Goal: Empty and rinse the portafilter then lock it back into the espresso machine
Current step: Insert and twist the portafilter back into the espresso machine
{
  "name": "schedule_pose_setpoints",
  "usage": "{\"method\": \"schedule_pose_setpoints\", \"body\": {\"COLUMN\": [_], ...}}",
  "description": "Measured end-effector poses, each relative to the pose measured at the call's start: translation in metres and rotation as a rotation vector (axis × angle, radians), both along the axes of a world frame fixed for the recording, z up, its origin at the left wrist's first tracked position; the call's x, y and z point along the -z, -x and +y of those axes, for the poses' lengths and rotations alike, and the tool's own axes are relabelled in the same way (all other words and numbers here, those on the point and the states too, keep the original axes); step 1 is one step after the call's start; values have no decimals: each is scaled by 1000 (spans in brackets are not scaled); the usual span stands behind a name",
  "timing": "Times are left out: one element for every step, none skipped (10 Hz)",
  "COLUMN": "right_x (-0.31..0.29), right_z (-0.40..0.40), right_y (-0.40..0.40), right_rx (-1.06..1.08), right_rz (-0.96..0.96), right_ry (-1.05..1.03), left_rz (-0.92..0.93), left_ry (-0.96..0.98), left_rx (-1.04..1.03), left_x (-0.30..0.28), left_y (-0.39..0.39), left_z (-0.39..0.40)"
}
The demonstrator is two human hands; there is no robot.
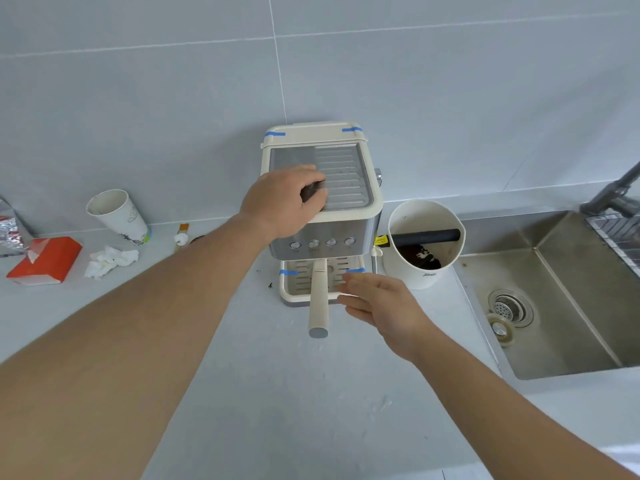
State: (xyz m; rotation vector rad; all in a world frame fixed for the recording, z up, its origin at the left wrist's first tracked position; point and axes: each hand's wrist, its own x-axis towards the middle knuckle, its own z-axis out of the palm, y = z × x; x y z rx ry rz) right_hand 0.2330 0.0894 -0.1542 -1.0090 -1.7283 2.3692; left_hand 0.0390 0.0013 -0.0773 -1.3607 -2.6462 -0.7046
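A cream and steel espresso machine (pixel 346 209) stands against the tiled wall. The portafilter (pixel 318 299) sits under its group head, and its cream handle points straight toward me over the drip tray (pixel 294 289). My left hand (pixel 287 199) rests flat on the machine's top left corner, fingers curled on the ridged top plate. My right hand (pixel 377 299) hovers open just right of the handle, fingers apart and pointing left, holding nothing. The portafilter's basket is hidden under the machine.
A white knock box (pixel 424 268) with a black bar and dark grounds stands right of the machine. The steel sink (pixel 561 306) and grey faucet (pixel 616 192) lie further right. At left sit a paper cup (pixel 117 216), crumpled tissue (pixel 110 259) and an orange tissue box (pixel 45 261).
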Motion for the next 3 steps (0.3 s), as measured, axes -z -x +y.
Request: {"method": "schedule_pose_setpoints", "body": {"right_x": [-14,-30,-55], "right_z": [5,8,16], "right_y": [-7,-16,-27], "right_rx": [54,101,160], "right_rz": [13,54,138], "right_ry": [6,42,56], "left_rz": [-34,-152,-297], "left_ry": [4,-59,-145], "left_rx": [-21,-18,-40], "left_x": [-2,-2,-8], "left_y": [-8,-13,-25], "left_z": [-1,-6,-18]}}
